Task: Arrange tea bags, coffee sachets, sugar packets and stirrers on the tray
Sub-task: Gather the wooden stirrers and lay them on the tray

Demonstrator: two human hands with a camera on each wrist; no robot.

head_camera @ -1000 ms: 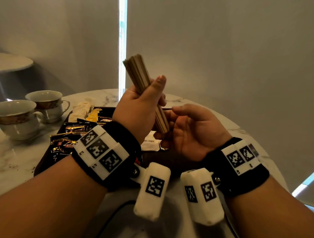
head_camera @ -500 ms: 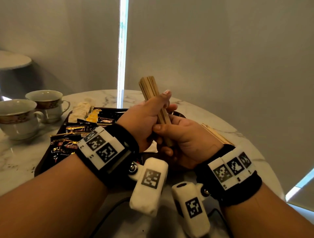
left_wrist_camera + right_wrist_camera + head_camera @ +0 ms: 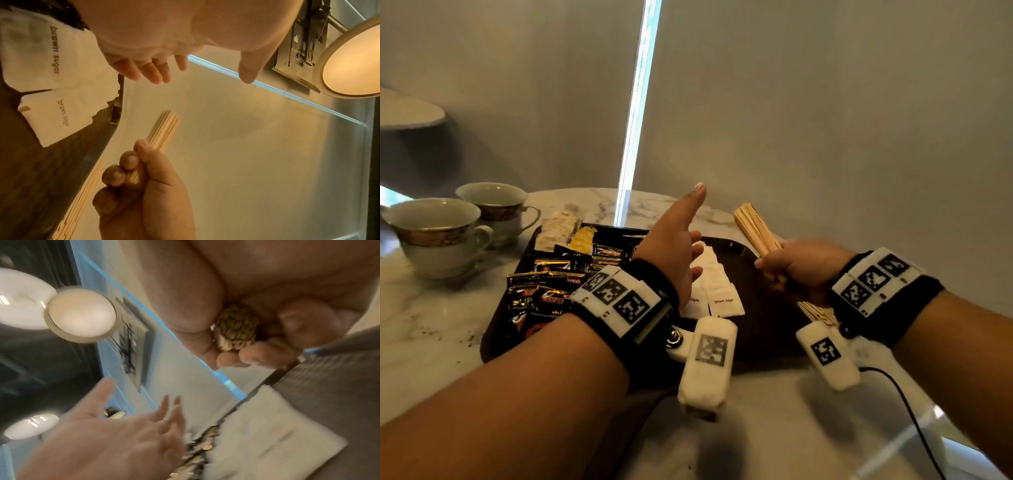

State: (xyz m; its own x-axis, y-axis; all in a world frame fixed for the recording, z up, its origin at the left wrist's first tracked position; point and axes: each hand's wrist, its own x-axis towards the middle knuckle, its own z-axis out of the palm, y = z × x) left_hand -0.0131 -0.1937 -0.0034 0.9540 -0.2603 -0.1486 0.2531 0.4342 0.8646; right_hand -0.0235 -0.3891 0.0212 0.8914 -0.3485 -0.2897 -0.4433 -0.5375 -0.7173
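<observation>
Gripping the bundle of stirrers (image 3: 755,229) in my right hand (image 3: 803,265), fingers curled round it above the tray (image 3: 767,329) at its right side, I hold my left hand (image 3: 674,246) spread, empty, over the sugar packets (image 3: 717,291).

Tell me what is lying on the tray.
On the tray: coffee sachets at left, tea bags at the far corner, brown sugar packets mid-tray. The left hand covers part.

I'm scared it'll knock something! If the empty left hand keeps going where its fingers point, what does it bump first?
Probably nothing close: the left hand points up and away over the tray, toward the grey wall. Depth is unclear.
</observation>
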